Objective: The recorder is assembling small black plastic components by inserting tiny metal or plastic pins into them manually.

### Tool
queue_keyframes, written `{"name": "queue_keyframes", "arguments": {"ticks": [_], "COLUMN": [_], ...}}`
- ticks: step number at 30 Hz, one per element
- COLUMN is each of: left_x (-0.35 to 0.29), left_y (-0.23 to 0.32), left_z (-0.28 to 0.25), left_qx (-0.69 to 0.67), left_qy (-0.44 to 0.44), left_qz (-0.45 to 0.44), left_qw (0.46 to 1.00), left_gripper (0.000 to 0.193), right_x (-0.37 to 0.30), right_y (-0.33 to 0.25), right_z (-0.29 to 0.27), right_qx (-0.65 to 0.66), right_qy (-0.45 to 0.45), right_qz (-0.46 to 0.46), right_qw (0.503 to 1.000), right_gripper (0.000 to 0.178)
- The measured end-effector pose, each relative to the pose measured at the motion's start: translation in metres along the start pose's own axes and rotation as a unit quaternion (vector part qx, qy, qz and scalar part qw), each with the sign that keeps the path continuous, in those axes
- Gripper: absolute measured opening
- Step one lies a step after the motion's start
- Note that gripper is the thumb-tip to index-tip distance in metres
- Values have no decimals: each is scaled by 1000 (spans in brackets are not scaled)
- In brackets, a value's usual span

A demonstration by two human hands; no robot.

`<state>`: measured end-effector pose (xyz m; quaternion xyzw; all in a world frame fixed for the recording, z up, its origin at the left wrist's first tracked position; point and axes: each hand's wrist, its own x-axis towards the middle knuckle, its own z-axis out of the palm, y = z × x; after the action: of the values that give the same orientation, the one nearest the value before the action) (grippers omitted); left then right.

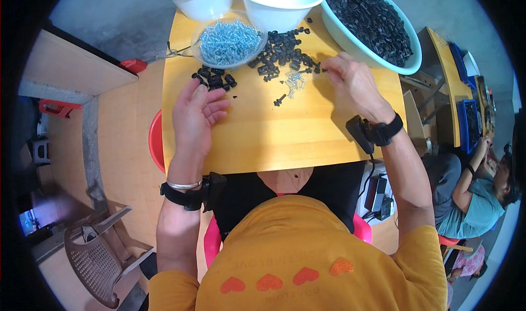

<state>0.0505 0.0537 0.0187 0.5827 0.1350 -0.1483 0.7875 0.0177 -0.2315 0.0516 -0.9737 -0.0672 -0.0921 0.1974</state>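
Note:
My left hand (198, 107) is over the left of the yellow table, its fingers loosely curved and apart. Its fingertips are beside a small group of black cylindrical plastic parts (217, 80). On the right, my right hand (355, 82) has thumb and fingers pinched together; a dark bit shows at the tips, too small to name. Between the hands are a loose pile of black plastic parts (282, 51), a scatter of small metal springs (295, 82) and a single black stemmed piece (280, 100). A clear round bowl (195, 49) full of springs stands behind them.
Two white tubs (205, 3) and a pale green basin (408, 64) of black parts line the table's far side. Scissors (178, 52) lie by the left edge. A red stool (156, 141) is left of the table; a co-worker (474, 201) sits at the right.

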Motion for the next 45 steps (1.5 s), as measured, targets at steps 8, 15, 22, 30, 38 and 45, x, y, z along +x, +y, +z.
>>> {"name": "queue_keyframes", "arguments": {"ticks": [8,15,22,30,38,45], "left_x": [1,0,-26,-61,-75,-74], "left_y": [-9,-8,-8,-36,-29,-31], "left_z": [-3,-2,15,53,51,53], "left_qx": [-9,-4,56,-87,-182,-172], "left_qy": [-10,-12,-40,-247,-218,-223], "left_qz": [-18,-14,30,-63,-128,-143], "left_qw": [1000,1000,997,963,950,949], "left_gripper": [33,29,22,21,22,26], "right_x": [34,45,31,-36,-62,-58], "right_y": [-5,-8,-25,-82,-86,-85], "right_z": [27,37,16,-3,5,7], "right_qx": [19,-59,20,120,320,276], "right_qy": [-43,-83,-16,-73,24,35], "right_qz": [-49,-13,-12,-132,-81,-111], "right_qw": [998,995,1000,981,944,954], "right_gripper": [9,11,10,9,18,18]}}
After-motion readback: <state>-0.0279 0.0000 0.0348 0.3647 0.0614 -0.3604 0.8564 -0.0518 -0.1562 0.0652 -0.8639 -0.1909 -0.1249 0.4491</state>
